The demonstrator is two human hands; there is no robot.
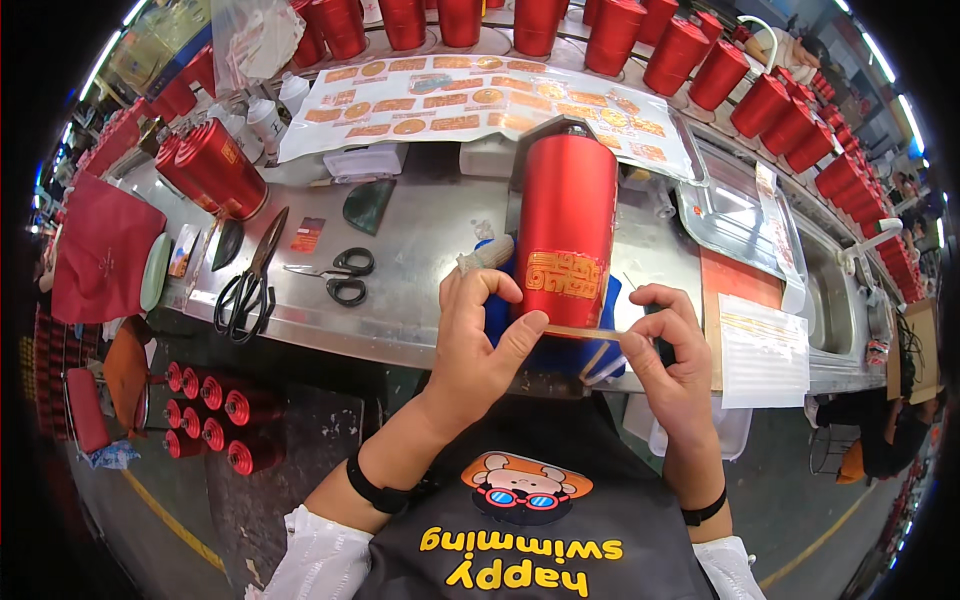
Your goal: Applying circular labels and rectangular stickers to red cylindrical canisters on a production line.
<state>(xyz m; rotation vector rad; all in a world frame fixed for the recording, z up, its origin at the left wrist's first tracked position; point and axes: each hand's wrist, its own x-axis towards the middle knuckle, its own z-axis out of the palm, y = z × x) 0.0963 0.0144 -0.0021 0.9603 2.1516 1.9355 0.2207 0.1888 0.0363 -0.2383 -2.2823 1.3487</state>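
Note:
A red metal canister [570,200] with a gold patterned decal [562,273] rests in front of me, its capped end pointing away. Along its near end runs a thin pale gold strip [585,332]. The right end of that strip is pinched between thumb and index finger of my right hand [672,350]. My left hand [472,325] is curled at the canister's lower left, with its thumb on the strip's other end. Blue cloth [495,318] shows beneath the canister. Beside my left fingers lies a whitish wrapped bundle [487,254], partly covered by them.
Large black-handled scissors [250,285], smaller scissors [340,275] and a dark green scraper-like piece [369,205] lie left. A decal sheet [450,100] spans the back. A strip sheet [763,352] and sink [835,290] are right. Red canisters [460,20] line the far edge.

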